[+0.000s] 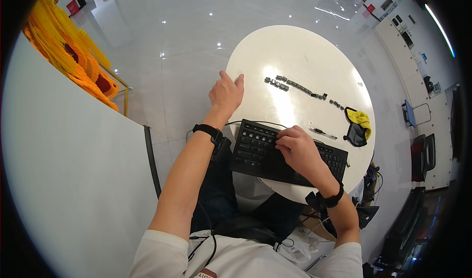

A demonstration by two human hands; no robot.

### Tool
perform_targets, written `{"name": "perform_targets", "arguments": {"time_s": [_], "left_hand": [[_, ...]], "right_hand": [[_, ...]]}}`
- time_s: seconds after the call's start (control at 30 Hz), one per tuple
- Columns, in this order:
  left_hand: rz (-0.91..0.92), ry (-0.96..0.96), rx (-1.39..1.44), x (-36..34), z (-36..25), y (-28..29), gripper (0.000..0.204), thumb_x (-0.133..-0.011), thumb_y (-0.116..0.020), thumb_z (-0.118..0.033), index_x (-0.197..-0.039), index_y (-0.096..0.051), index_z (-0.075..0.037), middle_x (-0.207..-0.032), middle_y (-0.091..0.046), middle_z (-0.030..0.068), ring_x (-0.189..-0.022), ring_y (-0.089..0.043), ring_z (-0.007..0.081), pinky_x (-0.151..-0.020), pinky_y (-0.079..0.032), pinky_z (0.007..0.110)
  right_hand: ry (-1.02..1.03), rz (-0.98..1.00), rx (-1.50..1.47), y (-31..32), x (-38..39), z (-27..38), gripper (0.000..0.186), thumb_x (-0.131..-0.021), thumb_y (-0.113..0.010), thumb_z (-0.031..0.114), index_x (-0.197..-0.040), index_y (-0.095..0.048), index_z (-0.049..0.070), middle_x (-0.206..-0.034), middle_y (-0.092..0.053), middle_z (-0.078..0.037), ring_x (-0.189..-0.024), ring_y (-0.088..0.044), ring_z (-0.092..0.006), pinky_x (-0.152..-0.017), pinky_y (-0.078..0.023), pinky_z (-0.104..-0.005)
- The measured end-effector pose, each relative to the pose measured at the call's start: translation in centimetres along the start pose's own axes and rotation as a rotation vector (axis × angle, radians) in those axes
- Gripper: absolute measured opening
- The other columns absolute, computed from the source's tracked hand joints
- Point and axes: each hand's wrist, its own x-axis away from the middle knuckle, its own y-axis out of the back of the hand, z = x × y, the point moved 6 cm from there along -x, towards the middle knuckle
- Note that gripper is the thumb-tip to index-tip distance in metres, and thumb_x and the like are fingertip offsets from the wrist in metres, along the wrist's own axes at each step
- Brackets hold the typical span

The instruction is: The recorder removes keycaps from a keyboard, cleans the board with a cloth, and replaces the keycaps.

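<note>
A black keyboard (256, 156) lies slantwise on the near part of a round white table (314, 46), its front edge past the table's rim. Over the keyboard's middle is my right hand (301, 151), fingers bent and pressed together at the upper key rows. Whatever the fingertips pinch is hidden. My left hand (227, 95) is at the table's left edge, with thumb and index finger apart and nothing visible between them; its other fingers curl out of sight. Loose dark keycaps (300, 87) lie in rows beyond the keyboard.
A black pen (323, 133) lies right of the keyboard's top edge. Farther right is a yellow and black cloth item (358, 125). A white panel (83, 179) fills the left side, with orange-yellow plush material (73, 51) behind it. Cables (376, 177) hang at the table's right.
</note>
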Motion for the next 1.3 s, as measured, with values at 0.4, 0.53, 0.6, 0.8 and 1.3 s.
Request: {"name": "perform_targets", "arguments": {"time_s": [0.4,0.53,0.6,0.8,1.3], "left_hand": [[-0.003,0.027,0.028,-0.1,0.3,-0.2,0.064,-0.114,-0.062,-0.054,-0.13,-0.059,0.008,-0.109,-0.08,0.0345,-0.105,-0.08,0.0536,-0.093,-0.063,0.062],[-0.013,0.026,0.013,0.0,0.2,-0.1,0.065,-0.113,-0.063,-0.053,-0.131,-0.059,0.009,-0.11,-0.08,0.0348,-0.108,-0.079,0.055,-0.095,-0.062,0.063],[-0.018,0.024,0.027,0.1,0.2,-0.1,0.064,-0.113,-0.063,-0.053,-0.13,-0.059,0.009,-0.11,-0.08,0.0349,-0.108,-0.079,0.0554,-0.096,-0.062,0.064],[0.0,0.018,0.027,0.0,0.0,0.1,0.062,-0.114,-0.063,-0.05,-0.131,-0.057,0.009,-0.109,-0.08,0.0341,-0.106,-0.08,0.0535,-0.096,-0.063,0.063],[0.004,0.015,0.001,0.2,-0.1,0.3,0.058,-0.115,-0.061,-0.047,-0.131,-0.057,0.009,-0.105,-0.082,0.0305,-0.101,-0.082,0.05,-0.092,-0.065,0.059]], "right_hand": [[0.225,-0.026,0.305,-1.9,1.9,2.1,0.017,-0.083,-0.074,0.003,-0.099,-0.071,-0.003,-0.116,-0.072,-0.017,-0.11,-0.068,-0.0357,-0.099,-0.06,-0.0452],[0.195,-0.04,0.171,-1.3,1.2,1.1,0.012,-0.084,-0.077,0.001,-0.094,-0.071,-0.002,-0.112,-0.074,-0.016,-0.108,-0.07,-0.0361,-0.096,-0.062,-0.0441],[0.158,-0.067,0.093,0.0,0.2,0.5,0.01,-0.084,-0.078,0.0,-0.092,-0.072,-0.001,-0.109,-0.074,-0.016,-0.105,-0.071,-0.0363,-0.094,-0.062,-0.0441],[-0.071,-0.162,-0.185,4.0,-5.9,-9.0,0.008,-0.085,-0.085,0.0,-0.088,-0.078,-0.001,-0.094,-0.08,-0.014,-0.083,-0.076,-0.0279,-0.076,-0.063,-0.0381],[-0.185,-0.141,-0.015,1.4,-11.0,-15.5,0.008,-0.086,-0.084,0.001,-0.089,-0.079,-0.004,-0.092,-0.077,-0.019,-0.078,-0.076,-0.0336,-0.074,-0.061,-0.0419]]}}
